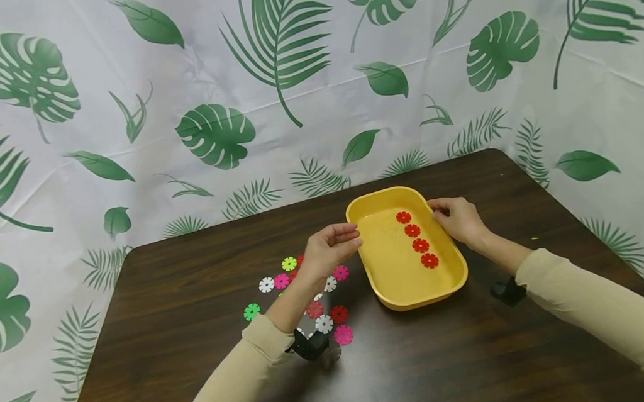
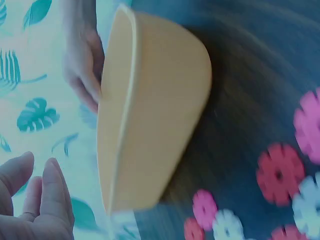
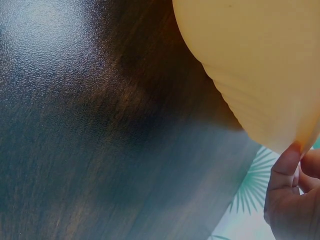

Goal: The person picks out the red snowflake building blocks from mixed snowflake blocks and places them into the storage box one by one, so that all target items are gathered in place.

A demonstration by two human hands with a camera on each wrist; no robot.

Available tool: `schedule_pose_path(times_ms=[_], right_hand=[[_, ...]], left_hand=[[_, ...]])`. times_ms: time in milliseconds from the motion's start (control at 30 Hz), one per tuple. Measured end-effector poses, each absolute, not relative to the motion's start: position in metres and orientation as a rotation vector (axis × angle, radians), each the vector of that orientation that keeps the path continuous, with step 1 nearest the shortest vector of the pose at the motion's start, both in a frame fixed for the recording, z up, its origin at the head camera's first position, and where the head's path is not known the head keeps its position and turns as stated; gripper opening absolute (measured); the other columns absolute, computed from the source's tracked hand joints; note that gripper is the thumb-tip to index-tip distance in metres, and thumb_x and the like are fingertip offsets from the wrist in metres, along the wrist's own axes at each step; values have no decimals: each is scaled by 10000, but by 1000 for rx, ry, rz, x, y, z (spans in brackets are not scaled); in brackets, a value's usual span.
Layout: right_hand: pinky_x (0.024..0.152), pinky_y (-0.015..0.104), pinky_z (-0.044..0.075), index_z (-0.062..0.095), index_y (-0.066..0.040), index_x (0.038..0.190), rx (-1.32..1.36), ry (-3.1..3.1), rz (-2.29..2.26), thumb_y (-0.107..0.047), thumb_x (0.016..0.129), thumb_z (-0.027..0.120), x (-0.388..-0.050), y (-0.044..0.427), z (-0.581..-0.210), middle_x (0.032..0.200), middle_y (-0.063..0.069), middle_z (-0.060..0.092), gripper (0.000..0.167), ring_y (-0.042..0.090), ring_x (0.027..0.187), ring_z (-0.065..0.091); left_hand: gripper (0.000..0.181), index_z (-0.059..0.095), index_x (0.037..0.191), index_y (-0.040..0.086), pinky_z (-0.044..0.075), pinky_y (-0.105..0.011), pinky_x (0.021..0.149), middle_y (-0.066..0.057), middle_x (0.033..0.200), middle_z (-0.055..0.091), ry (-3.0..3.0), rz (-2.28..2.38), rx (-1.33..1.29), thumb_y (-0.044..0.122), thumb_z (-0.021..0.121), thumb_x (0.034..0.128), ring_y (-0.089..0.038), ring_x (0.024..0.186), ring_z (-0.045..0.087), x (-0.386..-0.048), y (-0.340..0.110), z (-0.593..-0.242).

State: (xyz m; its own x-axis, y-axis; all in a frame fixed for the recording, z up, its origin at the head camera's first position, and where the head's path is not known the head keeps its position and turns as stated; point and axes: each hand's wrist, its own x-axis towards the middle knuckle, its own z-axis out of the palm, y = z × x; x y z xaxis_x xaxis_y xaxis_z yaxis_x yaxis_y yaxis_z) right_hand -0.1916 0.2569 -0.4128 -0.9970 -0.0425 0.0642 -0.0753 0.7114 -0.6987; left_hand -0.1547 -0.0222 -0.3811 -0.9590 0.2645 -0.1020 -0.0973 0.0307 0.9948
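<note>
A yellow tray (image 1: 386, 265) stands on the table with several red flower-shaped discs (image 1: 421, 245) in a slanting row inside. At its far right side, my right hand (image 1: 461, 220) pinches the rim; the right wrist view shows that hand (image 3: 295, 192) with thumb and fingers on the edge of the tray (image 3: 255, 60). My left hand (image 1: 326, 250) is beside the left rim, fingers relaxed and holding nothing. A gap separates this hand (image 2: 40, 200) from the tray wall (image 2: 160, 95) in the left wrist view.
Loose discs in green (image 1: 252, 312), white (image 1: 266, 285), pink (image 1: 343, 334), red and yellow lie on the dark wooden table (image 1: 182, 300) left of the tray, some hidden behind my left forearm. A leaf-patterned cloth (image 1: 306, 145) hangs behind the table.
</note>
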Motion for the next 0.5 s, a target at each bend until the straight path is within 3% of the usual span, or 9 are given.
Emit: schedule_pose_path(times_ms=[367,500], right_hand=[[716,367,561,514,90,1277,83,-2868,1182,-28,949,510,-192,256,-413,1084,273,600,349,300,834,605],[697,349,558,518,91,1273,81,-2868,1173,-25,947,513,-192,257,-413,1067,267,601,346,290,816,596]], left_hand=[[347,580,1203,-19,500,-388,917,-223,1183,597,2139,2026,47,16,647,864,-110,915,638,-165,-68,-389],[339,580,1201,-12,509,-354,903,-240,1202,582,2136,2026,-9,8,638,868,-144,952,639,-166,-76,-393]])
